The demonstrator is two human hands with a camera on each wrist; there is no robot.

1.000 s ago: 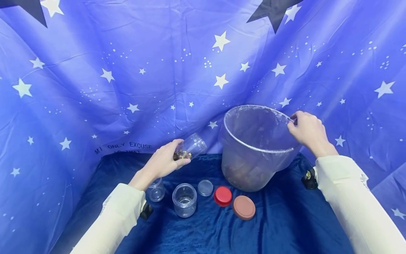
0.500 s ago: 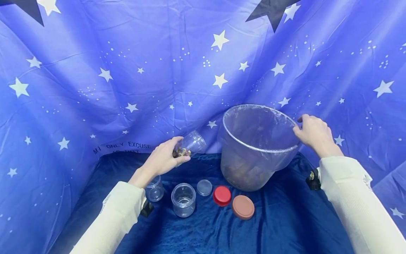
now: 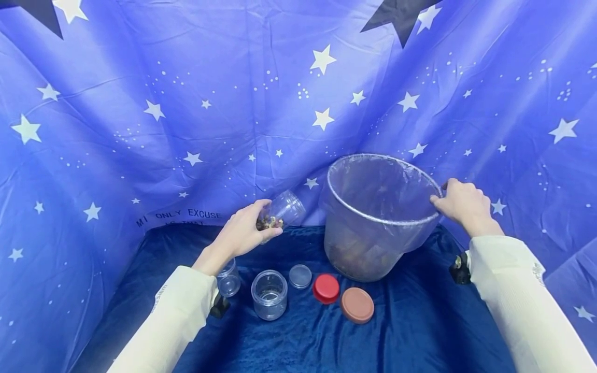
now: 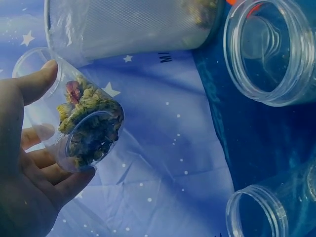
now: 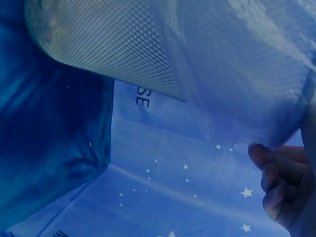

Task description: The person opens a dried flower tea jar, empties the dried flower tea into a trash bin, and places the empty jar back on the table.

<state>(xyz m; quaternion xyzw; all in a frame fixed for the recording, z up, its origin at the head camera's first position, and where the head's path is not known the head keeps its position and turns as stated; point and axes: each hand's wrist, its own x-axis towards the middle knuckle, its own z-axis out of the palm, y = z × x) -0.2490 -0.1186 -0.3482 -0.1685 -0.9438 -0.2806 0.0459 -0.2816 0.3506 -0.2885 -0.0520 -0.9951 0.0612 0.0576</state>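
Note:
In the head view my left hand (image 3: pixel 240 230) holds a clear plastic jar (image 3: pixel 290 206) on its side, mouth tipped up toward the bin. Dried flowers (image 4: pixel 89 111) lie in its lower end, yellowish with some red, in the left wrist view. The jar has no lid on. At the right, my right hand (image 3: pixel 468 204) grips the rim of a mesh wastebasket (image 3: pixel 347 254) lined with a clear plastic bag (image 5: pixel 232 74); its thumb is at the rim. Curled fingers (image 5: pixel 274 197) touch the bag's edge in the right wrist view.
Two open clear jars stand on the blue cloth (image 3: pixel 317 347): a wide jar (image 3: pixel 270 305) and another jar (image 3: pixel 229 284) partly behind the left wrist. A clear lid (image 3: pixel 300 276), a red lid (image 3: pixel 326 288) and an orange-brown lid (image 3: pixel 357 305) lie nearby. A starry curtain (image 3: pixel 261 119) hangs behind.
My right hand has slid along the wastebasket's rim, to the right and slightly nearer. The left hand and its jar have barely moved.

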